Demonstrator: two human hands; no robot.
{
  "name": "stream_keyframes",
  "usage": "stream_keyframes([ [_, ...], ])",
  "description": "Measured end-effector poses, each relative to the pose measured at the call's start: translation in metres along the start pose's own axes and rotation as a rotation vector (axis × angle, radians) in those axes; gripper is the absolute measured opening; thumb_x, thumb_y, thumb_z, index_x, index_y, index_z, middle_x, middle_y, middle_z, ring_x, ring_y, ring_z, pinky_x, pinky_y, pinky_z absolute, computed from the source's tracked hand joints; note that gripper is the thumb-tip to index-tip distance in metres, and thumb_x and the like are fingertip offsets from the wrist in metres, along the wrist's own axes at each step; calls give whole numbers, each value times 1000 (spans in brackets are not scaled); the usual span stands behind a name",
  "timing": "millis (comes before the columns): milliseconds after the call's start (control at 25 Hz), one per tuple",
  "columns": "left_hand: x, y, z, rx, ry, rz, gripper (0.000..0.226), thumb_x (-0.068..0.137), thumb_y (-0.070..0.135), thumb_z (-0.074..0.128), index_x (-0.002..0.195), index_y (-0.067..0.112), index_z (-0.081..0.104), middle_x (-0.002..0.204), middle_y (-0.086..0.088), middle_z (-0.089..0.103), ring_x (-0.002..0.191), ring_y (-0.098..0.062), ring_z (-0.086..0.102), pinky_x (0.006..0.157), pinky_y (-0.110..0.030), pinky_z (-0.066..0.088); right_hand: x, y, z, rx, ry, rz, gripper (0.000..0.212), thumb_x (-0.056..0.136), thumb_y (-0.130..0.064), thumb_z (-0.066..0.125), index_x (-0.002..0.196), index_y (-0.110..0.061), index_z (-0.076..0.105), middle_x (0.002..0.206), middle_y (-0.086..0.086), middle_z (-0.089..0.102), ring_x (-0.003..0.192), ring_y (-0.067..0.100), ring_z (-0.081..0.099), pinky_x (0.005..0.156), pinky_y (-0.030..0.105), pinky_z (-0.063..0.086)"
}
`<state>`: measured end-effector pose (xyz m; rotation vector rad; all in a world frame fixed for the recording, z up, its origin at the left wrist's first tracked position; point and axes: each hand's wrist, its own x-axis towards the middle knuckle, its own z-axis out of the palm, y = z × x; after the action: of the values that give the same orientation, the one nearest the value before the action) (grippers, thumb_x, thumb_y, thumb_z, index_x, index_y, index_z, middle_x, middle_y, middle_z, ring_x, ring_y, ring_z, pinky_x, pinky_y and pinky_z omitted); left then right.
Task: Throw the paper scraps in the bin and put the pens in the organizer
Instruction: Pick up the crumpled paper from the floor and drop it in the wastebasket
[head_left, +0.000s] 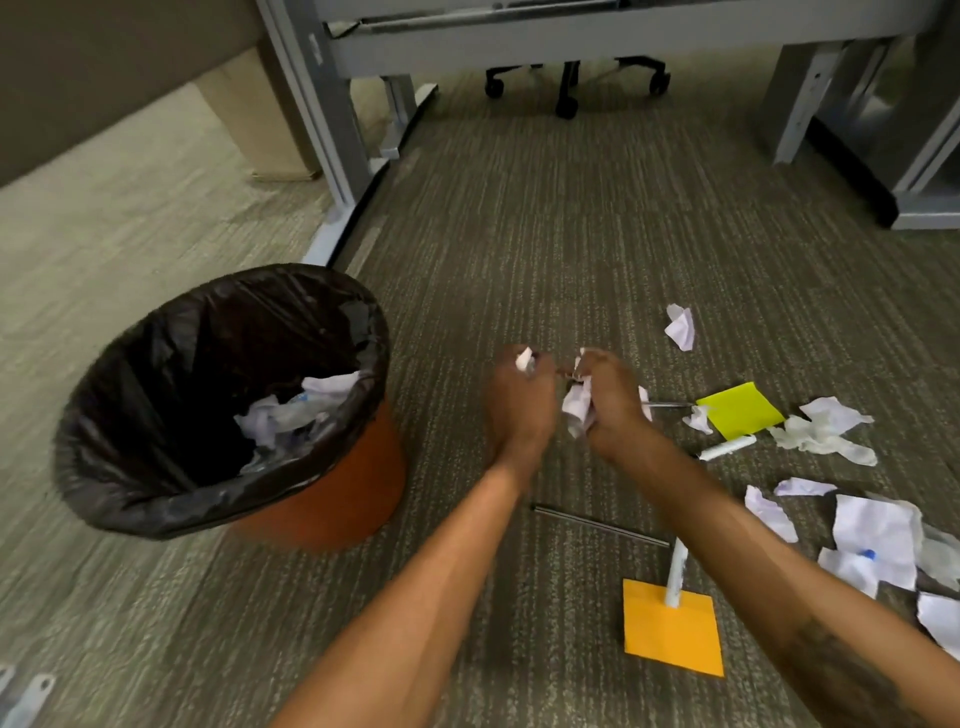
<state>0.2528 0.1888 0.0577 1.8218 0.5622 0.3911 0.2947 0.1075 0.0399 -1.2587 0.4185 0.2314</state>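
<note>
An orange bin (343, 499) with a black liner stands on the carpet at the left, with crumpled paper inside. My left hand (517, 402) is closed around a small white paper scrap. My right hand (610, 402) grips a crumpled white paper scrap (577, 408) and a thin pen whose tip sticks out to the right. Both hands hover over the carpet just right of the bin. More white scraps (875, 535) lie at the right, one scrap (681, 326) farther off. A dark pen (600, 526) and white markers (727, 448) lie on the floor. No organizer is in view.
A yellow sticky note (740, 410) and an orange sticky note (672, 626) lie on the carpet, a white marker (676, 577) resting partly on the orange one. Grey desk legs (332, 130) and office chair wheels (566, 106) stand at the back.
</note>
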Motion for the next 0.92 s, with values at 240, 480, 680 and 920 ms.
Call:
stream_keyframes([
  [240,24,82,-122,-261,344,88,10,85,26,57,86,19,64,79,-2,69,74,-20,63,69,-31,47,-93,-63,126,272,-199,-110,23,95,-1,43,107,-9,60,77,7,57,66,16,56,59,22,48],
  [480,49,91,-232,-322,409,-150,28,81,19,54,106,8,62,66,-2,55,54,-17,48,53,-27,41,-143,-50,201,25,-360,-271,31,95,-20,50,122,-35,45,114,-6,55,97,10,57,74,25,46],
  [680,46,65,-266,-303,431,-305,39,76,21,67,112,6,61,100,-15,71,90,-31,70,86,-43,58,-149,-14,217,-159,-520,-476,21,89,-16,59,109,-18,61,106,1,66,97,13,62,84,29,50],
  [920,38,56,-245,-181,500,-196,31,80,35,64,106,19,62,108,-3,67,101,-23,65,93,-41,54,-145,-14,191,-91,-630,-503,12,88,-17,57,93,-17,68,90,1,71,84,10,68,74,24,57],
])
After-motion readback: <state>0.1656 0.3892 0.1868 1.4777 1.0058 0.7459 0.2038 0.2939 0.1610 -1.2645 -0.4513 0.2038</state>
